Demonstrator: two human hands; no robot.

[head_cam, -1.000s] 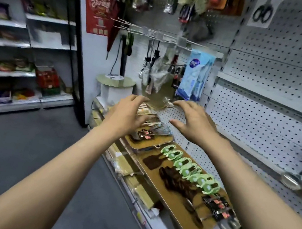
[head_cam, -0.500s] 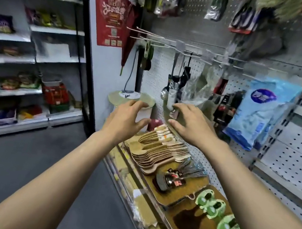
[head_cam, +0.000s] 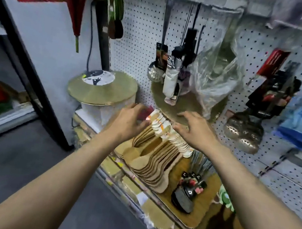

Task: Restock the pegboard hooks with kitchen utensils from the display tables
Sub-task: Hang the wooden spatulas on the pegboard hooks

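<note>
Both hands over the wooden spatulas (head_cam: 155, 161)

Left hand (head_cam: 127, 123) and right hand (head_cam: 196, 133) hover, fingers spread — above the handle ends, below the pegboard (head_cam: 139, 38).

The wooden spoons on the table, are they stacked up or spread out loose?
Stacked. The wooden spoons lie overlapped in a tight fanned row on the tray, handles toward the pegboard.

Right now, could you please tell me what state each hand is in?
Left hand: open, fingers at the wooden spatulas' labelled ends, gripping nothing visibly.
Right hand: open, fingers spread above them.

Wooden spoons (head_cam: 155, 160) on tray (head_cam: 196, 215), pegboard (head_cam: 139, 38) behind, round box (head_cam: 103, 90) left.
</note>
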